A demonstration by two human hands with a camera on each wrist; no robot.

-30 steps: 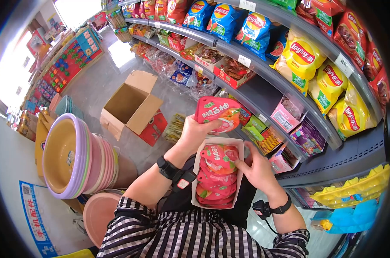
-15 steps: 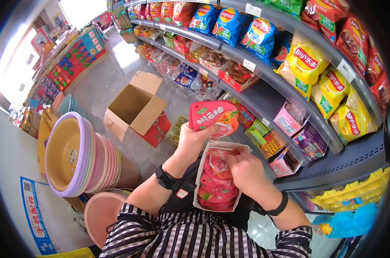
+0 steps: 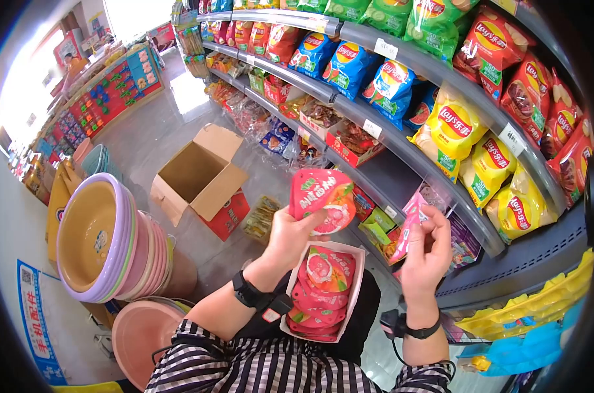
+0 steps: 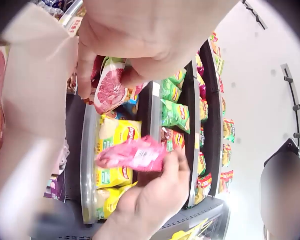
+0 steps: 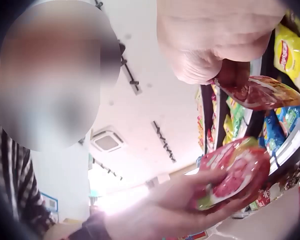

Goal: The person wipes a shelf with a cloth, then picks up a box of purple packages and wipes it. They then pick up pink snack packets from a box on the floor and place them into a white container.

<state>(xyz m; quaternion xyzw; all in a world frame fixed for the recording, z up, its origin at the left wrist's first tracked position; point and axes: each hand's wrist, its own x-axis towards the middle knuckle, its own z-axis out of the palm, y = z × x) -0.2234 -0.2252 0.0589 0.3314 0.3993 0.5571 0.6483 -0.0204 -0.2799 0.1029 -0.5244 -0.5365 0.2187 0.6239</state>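
Observation:
In the head view my left hand (image 3: pixel 289 237) pinches a red pouch (image 3: pixel 324 196) with a grapefruit picture, thumb on its front. My right hand (image 3: pixel 426 252) holds another pouch (image 3: pixel 411 226), turned edge-on, off to the right. Between my forearms a white open box (image 3: pixel 358 281) rests near my lap, with several red pouches (image 3: pixel 322 278) stacked in it. The left wrist view shows the right hand (image 4: pixel 157 197) gripping its pink pouch (image 4: pixel 135 154) by one end. Both held pouches also appear in the right wrist view, the left hand's pouch (image 5: pixel 237 172) being lower.
Shelves with yellow chip bags (image 3: pixel 450 128) and small snack boxes curve along the right. An open cardboard box (image 3: pixel 198 171) stands on the floor ahead. Stacked basins (image 3: pixel 94 239) and a pink tub (image 3: pixel 146 334) are at the left; yellow and blue trays (image 3: pixel 526 337) are at the lower right.
My right hand has gone into the white box, then lifted out to the right with a pouch. The left hand still holds its pouch, now slightly lower in the head view.

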